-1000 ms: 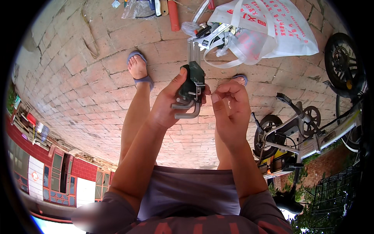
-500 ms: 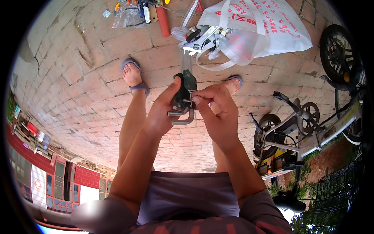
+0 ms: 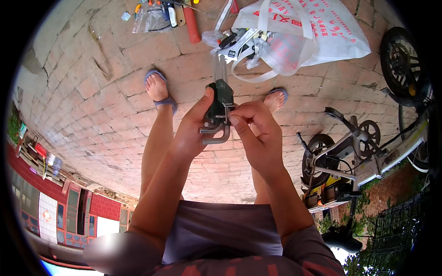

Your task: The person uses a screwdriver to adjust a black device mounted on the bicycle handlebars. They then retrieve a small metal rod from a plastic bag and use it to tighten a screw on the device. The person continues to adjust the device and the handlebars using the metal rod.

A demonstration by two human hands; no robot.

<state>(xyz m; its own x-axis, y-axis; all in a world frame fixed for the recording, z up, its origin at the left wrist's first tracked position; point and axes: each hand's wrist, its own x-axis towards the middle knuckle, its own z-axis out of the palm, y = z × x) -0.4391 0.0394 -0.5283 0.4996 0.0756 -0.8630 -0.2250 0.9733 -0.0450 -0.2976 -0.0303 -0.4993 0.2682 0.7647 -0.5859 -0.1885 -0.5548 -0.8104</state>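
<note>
A hex key set in a dark green plastic holder (image 3: 224, 93) is gripped by my left hand (image 3: 191, 128), the thumb lying along its side. Bent grey hex keys (image 3: 224, 136) hook out of the holder's near end, and their long straight shafts (image 3: 220, 69) run out of the far end. My right hand (image 3: 260, 124) is closed at the holder's right side, thumb and forefinger pinched together by the short end of a small hex key (image 3: 227, 113). The fingertips partly hide that key.
Ahead on the brick paving (image 3: 124, 55) lies a white bag (image 3: 336, 32) with tools spilling from its mouth. A red-handled tool (image 3: 191, 28) and a clear plastic bag (image 3: 154, 20) lie left of it. A bicycle (image 3: 363, 170) stands at the right.
The hex key set has shifted very slightly up and right in view. My right fingertips stay at the small key, with the thumb and forefinger moved a little.
</note>
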